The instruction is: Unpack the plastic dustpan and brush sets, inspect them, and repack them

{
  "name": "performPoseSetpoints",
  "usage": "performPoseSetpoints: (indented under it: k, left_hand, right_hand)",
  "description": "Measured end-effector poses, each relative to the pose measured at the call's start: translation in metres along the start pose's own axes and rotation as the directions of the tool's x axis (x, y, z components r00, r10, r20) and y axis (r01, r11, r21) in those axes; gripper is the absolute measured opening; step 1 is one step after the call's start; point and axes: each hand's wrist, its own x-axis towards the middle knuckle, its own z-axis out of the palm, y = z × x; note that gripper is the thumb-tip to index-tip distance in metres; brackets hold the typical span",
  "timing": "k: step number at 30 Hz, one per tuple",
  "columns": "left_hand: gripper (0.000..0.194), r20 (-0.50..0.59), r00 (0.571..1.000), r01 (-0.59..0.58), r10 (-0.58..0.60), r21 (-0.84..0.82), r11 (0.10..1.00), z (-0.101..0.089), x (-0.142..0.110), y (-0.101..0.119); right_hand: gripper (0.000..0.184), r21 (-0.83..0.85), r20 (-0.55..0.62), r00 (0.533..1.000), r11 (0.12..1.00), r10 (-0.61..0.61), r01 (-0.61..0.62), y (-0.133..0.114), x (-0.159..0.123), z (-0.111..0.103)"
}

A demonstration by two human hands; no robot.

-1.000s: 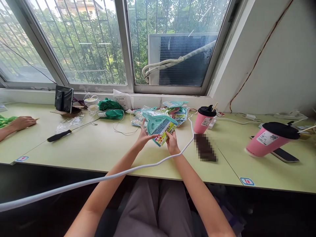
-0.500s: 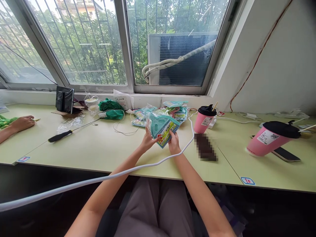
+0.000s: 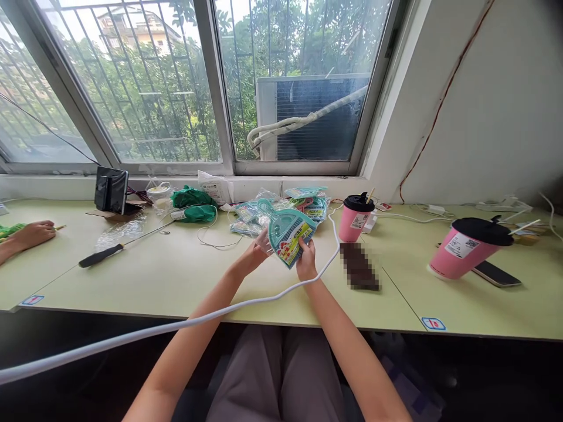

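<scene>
A small teal dustpan point(image 3: 281, 225) with a rounded handle and a yellow printed label is held up above the table, its handle pointing up and left. My right hand point(image 3: 307, 261) grips its lower right edge, thumb on the front and the other fingers behind. At the dustpan's left side, my left hand point(image 3: 254, 255) is closed on a clear plastic wrapper point(image 3: 264, 239); its fingertips are partly hidden. Just behind lies a pile of similar wrapped teal sets point(image 3: 250, 218), some with pink parts.
A white cable point(image 3: 272, 298) crosses in front of my forearms. Two pink cups point(image 3: 350, 225) with black lids stand to the right, near a phone point(image 3: 497, 274). On the left are a black-handled screwdriver point(image 3: 102, 255), a green bag point(image 3: 193, 205), a propped tablet point(image 3: 111, 190) and another person's hand point(image 3: 37, 235).
My left hand has slid slightly left and down from the dustpan's edge, with clear plastic at its fingers. The dustpan stays in my right hand, a little more upright. The view has shifted slightly.
</scene>
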Motion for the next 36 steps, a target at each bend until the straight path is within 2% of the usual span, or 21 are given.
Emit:
performPoseSetpoints:
  k: [3,5,9,12,15,17,19,21,23,25,28,31,36]
  left_hand:
    - [0.068,0.013,1.000,0.012,-0.013,0.022,1.000,0.002,0.001,-0.003]
    - [0.063,0.016,0.999,0.042,-0.042,0.039,0.998,0.006,0.001,-0.010]
    - [0.072,0.137,0.980,0.137,-0.144,0.059,0.989,0.009,-0.004,-0.024]
    - [0.083,0.164,0.977,0.134,-0.138,0.031,0.990,0.000,-0.005,-0.026]
    - [0.086,0.113,0.985,0.134,-0.128,-0.044,0.990,-0.017,-0.001,-0.023]
    - [0.086,0.034,0.990,0.143,-0.140,-0.118,0.983,-0.031,0.004,-0.019]
    - [0.077,-0.067,0.986,0.137,-0.155,-0.215,0.967,-0.045,0.008,-0.012]
    - [0.058,-0.146,0.975,0.113,-0.169,-0.330,0.937,-0.055,0.009,-0.002]
    - [0.056,-0.169,0.972,0.079,-0.163,-0.421,0.904,-0.059,0.007,0.009]
    - [0.067,-0.143,0.979,0.069,-0.146,-0.441,0.895,-0.058,0.002,0.018]
    - [0.068,-0.086,0.985,0.111,-0.150,-0.352,0.929,-0.050,-0.005,0.024]
    - [0.073,-0.067,0.984,0.142,-0.165,-0.267,0.953,-0.043,-0.008,0.022]
    - [0.072,-0.063,0.983,0.151,-0.175,-0.283,0.947,-0.041,-0.009,0.021]
  right_hand:
    - [0.038,0.006,0.002,1.000,1.000,0.012,-0.012,-0.002,-0.001,0.002]
    - [0.035,0.023,-0.007,1.000,0.999,0.023,-0.023,-0.002,-0.002,0.002]
    - [0.028,0.055,-0.009,1.000,0.998,0.023,-0.023,-0.005,-0.002,-0.001]
    - [0.031,0.064,0.042,0.999,0.998,-0.016,0.014,-0.008,-0.004,-0.001]
    - [0.032,0.092,0.044,0.999,0.996,-0.026,0.021,-0.010,-0.005,0.002]
    - [0.033,0.107,0.037,0.999,0.994,-0.011,0.007,-0.009,-0.006,0.003]
    - [0.034,0.107,0.045,0.999,0.994,0.008,-0.012,-0.007,-0.007,0.004]
    - [0.035,0.086,0.065,0.998,0.996,0.019,-0.025,-0.003,-0.006,0.004]
    - [0.034,0.033,0.090,0.995,0.998,0.045,-0.048,0.002,-0.005,0.004]
    - [0.032,-0.042,0.108,0.989,0.995,0.096,-0.092,0.006,-0.003,0.003]
    - [0.031,-0.121,0.114,0.982,0.983,0.152,-0.138,0.012,0.000,0.000]
    - [0.034,-0.149,0.119,0.982,0.980,0.150,-0.132,0.014,0.002,-0.003]
    - [0.036,-0.208,0.104,0.988,0.974,0.115,-0.092,0.016,0.007,-0.008]
